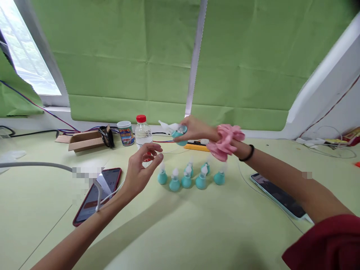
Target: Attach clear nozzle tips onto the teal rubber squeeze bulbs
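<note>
My right hand [191, 129] is closed around a small teal bulb [180, 137] with a clear top, raised above the table and tipped to the left. A blurred, pointed white piece [168, 127] sticks out from its left end. My left hand [143, 165] hovers to the lower left, fingers curved and thumb apart, with nothing visible in it. Between and below the hands, several similar teal bulbs [186, 180] with pale pointed tops stand upright in a loose cluster on the light green table [180, 225].
Behind my left hand stand a red-capped water bottle [143, 132] and a printed can [125, 133]. An open cardboard box [86, 141] with black cable lies further left. Phones lie at left [98, 195] and right [277, 195]; a grey cable [36, 164] crosses the left side.
</note>
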Tool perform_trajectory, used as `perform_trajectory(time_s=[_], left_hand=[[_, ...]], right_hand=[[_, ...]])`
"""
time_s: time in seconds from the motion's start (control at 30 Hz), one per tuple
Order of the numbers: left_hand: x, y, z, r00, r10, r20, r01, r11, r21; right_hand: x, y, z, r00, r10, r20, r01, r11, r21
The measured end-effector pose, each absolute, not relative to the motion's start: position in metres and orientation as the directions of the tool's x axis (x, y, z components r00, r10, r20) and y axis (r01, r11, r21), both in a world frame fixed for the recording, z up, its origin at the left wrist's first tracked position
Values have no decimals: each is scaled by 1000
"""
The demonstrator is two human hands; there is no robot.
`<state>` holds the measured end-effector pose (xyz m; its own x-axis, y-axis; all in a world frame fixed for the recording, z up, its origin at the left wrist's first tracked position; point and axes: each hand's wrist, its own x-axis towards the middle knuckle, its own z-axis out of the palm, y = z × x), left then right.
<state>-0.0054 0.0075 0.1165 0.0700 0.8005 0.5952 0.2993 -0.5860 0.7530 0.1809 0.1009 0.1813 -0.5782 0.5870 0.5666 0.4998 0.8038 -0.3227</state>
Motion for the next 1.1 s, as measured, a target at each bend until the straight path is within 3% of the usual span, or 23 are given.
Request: perform_trajectory(time_s=[0.13, 0.27, 0.4, 0.5, 0.6, 0.73, 0.8, 1.1], left_hand=[[0, -10, 125, 220, 804, 552, 222, -592, 775], [6, -30, 130, 426, 772, 472, 265, -605, 751], [11, -36, 114, 348, 765, 542, 403, -644, 650], [21, -36, 85, 240, 759, 605, 456, -639, 620], [36, -35, 52, 339, 779, 528, 511, -623, 592], [56, -28, 26, 507, 734, 453, 496, -678, 543], [63, -22, 21, 486, 755, 440, 497, -653, 572], [71, -9, 6, 429, 803, 414, 489, -592, 641]], right_hand=[[178, 28, 176, -635, 510, 581, 389, 860, -330], [177, -25, 143, -534, 565, 629, 341, 825, -451], [193, -36, 111, -373, 691, 619, 305, 721, -622], [214, -31, 88, -150, 772, 617, 212, 635, -743], [236, -24, 63, -47, 798, 601, 197, 597, -778], [255, -14, 32, -13, 867, 498, 432, 454, -779], [260, -8, 18, 6, 870, 493, 492, 427, -759], [265, 9, -9, 31, 833, 552, 441, 484, -756]])
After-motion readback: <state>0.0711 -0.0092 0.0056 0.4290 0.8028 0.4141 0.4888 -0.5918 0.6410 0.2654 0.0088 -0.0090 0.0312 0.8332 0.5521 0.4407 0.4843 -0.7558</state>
